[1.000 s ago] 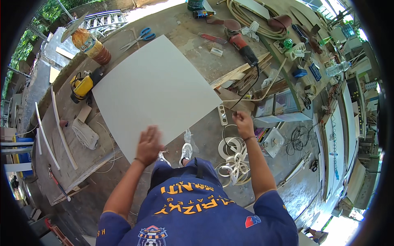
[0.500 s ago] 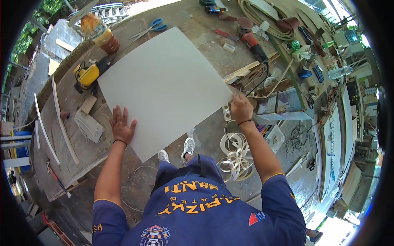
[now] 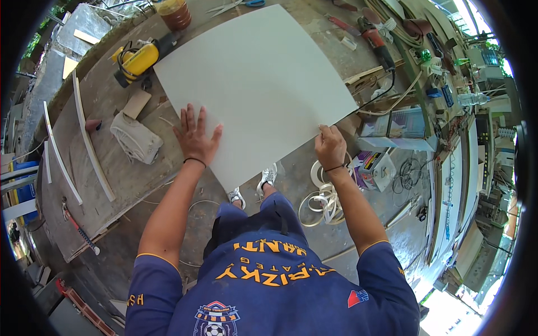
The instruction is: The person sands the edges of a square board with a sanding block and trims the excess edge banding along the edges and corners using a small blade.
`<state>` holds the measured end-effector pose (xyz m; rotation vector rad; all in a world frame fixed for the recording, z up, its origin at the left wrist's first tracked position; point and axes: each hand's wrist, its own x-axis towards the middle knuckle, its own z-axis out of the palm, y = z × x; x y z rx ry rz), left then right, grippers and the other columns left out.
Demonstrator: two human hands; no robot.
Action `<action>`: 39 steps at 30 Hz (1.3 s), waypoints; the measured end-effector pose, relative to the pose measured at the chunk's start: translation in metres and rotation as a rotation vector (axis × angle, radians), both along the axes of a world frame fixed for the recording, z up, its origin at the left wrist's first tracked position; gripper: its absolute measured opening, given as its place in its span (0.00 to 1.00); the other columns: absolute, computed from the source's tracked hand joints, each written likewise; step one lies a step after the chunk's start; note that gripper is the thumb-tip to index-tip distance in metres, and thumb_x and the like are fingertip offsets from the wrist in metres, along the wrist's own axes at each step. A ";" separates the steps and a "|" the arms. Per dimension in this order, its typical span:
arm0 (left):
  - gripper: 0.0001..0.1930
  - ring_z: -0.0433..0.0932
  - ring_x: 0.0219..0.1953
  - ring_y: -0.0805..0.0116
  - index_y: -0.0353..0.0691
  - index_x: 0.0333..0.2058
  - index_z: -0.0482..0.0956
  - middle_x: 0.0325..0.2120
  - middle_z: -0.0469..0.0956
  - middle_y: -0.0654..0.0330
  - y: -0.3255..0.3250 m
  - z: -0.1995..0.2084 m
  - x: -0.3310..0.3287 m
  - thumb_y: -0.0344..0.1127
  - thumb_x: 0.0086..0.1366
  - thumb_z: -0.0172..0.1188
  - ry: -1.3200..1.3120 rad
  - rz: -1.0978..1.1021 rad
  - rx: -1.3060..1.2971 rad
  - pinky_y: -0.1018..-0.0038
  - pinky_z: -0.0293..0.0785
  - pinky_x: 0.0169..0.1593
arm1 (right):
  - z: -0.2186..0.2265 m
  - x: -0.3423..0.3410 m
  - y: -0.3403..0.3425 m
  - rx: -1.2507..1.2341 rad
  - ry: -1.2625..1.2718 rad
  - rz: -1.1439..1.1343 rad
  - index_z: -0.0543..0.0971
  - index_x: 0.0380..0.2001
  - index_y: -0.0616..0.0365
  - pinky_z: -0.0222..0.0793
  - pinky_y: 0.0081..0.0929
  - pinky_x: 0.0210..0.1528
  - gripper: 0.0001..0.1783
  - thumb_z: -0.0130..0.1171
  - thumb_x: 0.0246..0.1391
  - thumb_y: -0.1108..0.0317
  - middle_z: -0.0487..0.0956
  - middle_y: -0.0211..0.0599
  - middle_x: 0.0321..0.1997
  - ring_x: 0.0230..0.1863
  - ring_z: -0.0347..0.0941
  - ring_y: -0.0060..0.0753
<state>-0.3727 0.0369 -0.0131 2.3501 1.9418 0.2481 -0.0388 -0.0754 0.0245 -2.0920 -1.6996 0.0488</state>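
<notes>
Left hand [image 3: 197,139] spread wide, right hand [image 3: 330,147] curled, 1 white panel [image 3: 252,89].
The left lies flat at its left edge, gripping nothing, seemingly steadying it; the right, nearly closed, appears to pinch its near edge. The panel rests on the workbench [image 3: 126,179], 1 corner overhanging, perhaps for reach, a yellow power tool [image 3: 141,60] just beside.

A bench [image 3: 131,182] carries a yellow power tool [image 3: 143,57], a jar of reddish-brown liquid [image 3: 176,15], blue-handled scissors [image 3: 255,3], a red-and-black angle grinder [image 3: 374,42], and a crumpled pale cloth [image 3: 135,137] beside a small block [image 3: 137,104].
</notes>
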 end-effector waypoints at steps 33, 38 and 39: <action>0.28 0.48 0.70 0.58 0.56 0.64 0.62 0.68 0.53 0.57 0.017 0.008 0.007 0.48 0.65 0.49 -0.014 -0.370 0.007 0.49 0.40 0.69 | -0.028 0.110 -0.001 0.177 0.244 -0.425 0.78 0.39 0.56 0.70 0.36 0.36 0.13 0.57 0.47 0.72 0.77 0.40 0.30 0.32 0.75 0.40; 0.28 0.48 0.70 0.59 0.56 0.63 0.62 0.68 0.53 0.58 0.017 0.009 0.006 0.48 0.64 0.50 -0.018 -0.363 0.000 0.49 0.41 0.69 | -0.029 0.115 0.025 0.191 -0.109 -0.332 0.78 0.40 0.53 0.71 0.44 0.40 0.14 0.54 0.46 0.72 0.78 0.43 0.34 0.38 0.74 0.51; 0.28 0.49 0.70 0.59 0.56 0.63 0.62 0.68 0.53 0.58 0.016 0.011 0.006 0.47 0.64 0.50 -0.023 -0.357 0.001 0.49 0.41 0.69 | -0.028 0.110 0.026 0.188 -0.117 -0.339 0.78 0.39 0.53 0.71 0.44 0.40 0.15 0.54 0.45 0.72 0.77 0.43 0.34 0.37 0.74 0.52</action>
